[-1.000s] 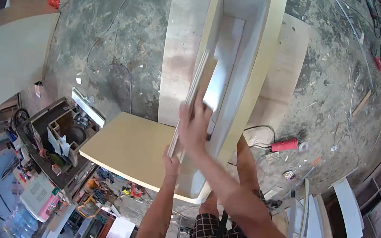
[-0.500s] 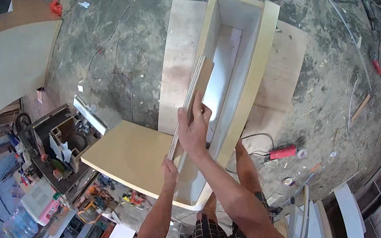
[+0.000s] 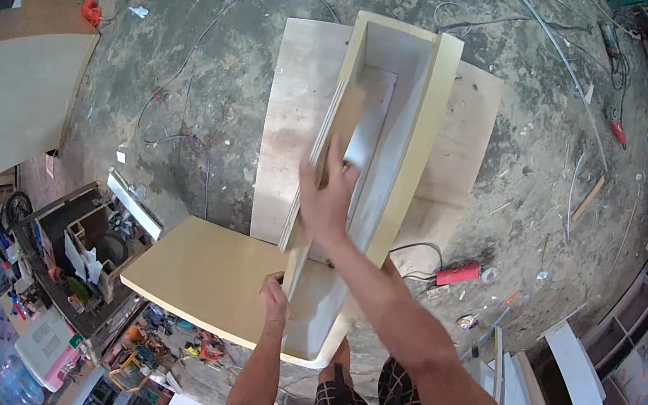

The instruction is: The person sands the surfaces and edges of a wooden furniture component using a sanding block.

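A long open wooden box, white inside with pale yellow edges, lies in front of me. My right hand is closed around a plywood strip with a layered edge, holding it along the box's left wall. Whether the strip touches the wall I cannot tell. Lower down, my left hand has its fingers curled on the left wall's edge, just below the strip's near end and apart from it. A flat tan panel extends leftward from the box's near end.
Beneath the box lies a plywood sheet on the concrete floor. To the right is a red corded power tool. A cluttered tool crate stands at left, near a leaning pale board. Cables and wood scraps are scattered about.
The strip, in my right hand, has shifted away from my left hand. My left hand has let go of its near end and now grips the box's wall edge. The view has shifted slightly.
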A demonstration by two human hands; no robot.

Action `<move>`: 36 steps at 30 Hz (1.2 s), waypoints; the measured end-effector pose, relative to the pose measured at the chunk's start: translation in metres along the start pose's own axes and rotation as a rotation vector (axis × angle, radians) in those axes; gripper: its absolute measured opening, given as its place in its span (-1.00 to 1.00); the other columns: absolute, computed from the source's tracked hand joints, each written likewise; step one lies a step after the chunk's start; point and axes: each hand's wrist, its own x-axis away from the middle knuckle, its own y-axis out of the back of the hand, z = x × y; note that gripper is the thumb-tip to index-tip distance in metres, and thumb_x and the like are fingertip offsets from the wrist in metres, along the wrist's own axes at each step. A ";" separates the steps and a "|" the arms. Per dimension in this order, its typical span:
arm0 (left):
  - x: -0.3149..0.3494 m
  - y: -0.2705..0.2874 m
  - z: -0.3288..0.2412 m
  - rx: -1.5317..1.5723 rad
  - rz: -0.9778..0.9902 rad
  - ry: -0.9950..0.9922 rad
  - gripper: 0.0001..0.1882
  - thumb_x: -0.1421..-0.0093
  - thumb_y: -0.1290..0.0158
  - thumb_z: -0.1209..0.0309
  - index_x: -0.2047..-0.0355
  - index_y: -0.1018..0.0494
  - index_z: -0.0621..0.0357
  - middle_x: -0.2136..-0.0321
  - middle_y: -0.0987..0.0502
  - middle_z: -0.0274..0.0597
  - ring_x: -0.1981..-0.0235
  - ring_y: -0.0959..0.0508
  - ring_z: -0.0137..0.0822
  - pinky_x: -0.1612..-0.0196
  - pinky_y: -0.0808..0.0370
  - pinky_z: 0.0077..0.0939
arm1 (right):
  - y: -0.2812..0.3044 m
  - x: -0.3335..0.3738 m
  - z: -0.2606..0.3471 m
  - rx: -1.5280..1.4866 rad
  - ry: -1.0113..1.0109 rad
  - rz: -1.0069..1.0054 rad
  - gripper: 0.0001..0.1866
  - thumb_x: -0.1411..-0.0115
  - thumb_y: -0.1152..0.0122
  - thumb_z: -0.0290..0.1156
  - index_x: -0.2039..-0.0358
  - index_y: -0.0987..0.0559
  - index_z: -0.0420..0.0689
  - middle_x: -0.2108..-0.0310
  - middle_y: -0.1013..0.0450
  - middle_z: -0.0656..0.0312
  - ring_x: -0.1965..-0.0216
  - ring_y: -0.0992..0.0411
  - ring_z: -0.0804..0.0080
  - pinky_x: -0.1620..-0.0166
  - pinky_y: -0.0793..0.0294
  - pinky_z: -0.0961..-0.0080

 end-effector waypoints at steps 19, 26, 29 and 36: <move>0.007 -0.035 -0.036 -0.146 0.356 0.406 -0.52 -0.47 0.23 0.10 0.12 -0.58 0.19 0.23 -0.65 0.14 0.24 -0.66 0.12 0.13 -0.55 0.03 | 0.241 0.097 0.007 -0.077 -0.037 0.397 -0.33 -0.29 -0.23 -0.23 -0.39 -0.31 -0.02 -0.21 -0.41 0.02 -0.11 -0.43 0.12 -0.13 -0.50 0.13; 0.008 -0.020 0.008 0.103 -0.020 0.030 -0.61 -0.42 0.14 0.24 0.24 -0.65 0.18 0.26 -0.68 0.08 0.21 -0.67 0.10 0.13 -0.58 -0.11 | 0.227 0.142 -0.011 1.423 0.517 0.860 -0.32 -0.21 -0.30 -0.24 -0.36 -0.38 0.36 -0.36 -0.27 0.06 -0.07 -0.44 -0.06 0.00 -0.51 0.01; 0.015 -0.013 0.023 0.041 -0.046 0.026 -0.61 -0.42 0.13 0.22 0.23 -0.64 0.18 0.29 -0.67 0.09 0.24 -0.67 0.09 0.15 -0.59 -0.13 | 0.222 0.093 -0.021 1.550 0.992 0.966 -0.35 -0.19 -0.32 -0.16 -0.32 -0.42 0.36 -0.34 -0.27 0.04 0.17 -0.52 0.01 0.27 -0.59 -0.02; 0.016 -0.007 0.002 0.050 -0.100 0.105 -0.61 -0.42 0.13 0.22 0.24 -0.65 0.17 0.33 -0.68 0.04 0.28 -0.69 0.05 0.17 -0.60 -0.12 | 0.218 -0.028 0.008 1.697 0.773 0.412 -0.32 -0.28 -0.17 -0.25 -0.42 -0.26 0.14 -0.35 -0.24 -0.19 0.21 -0.55 -0.21 0.23 -0.67 0.00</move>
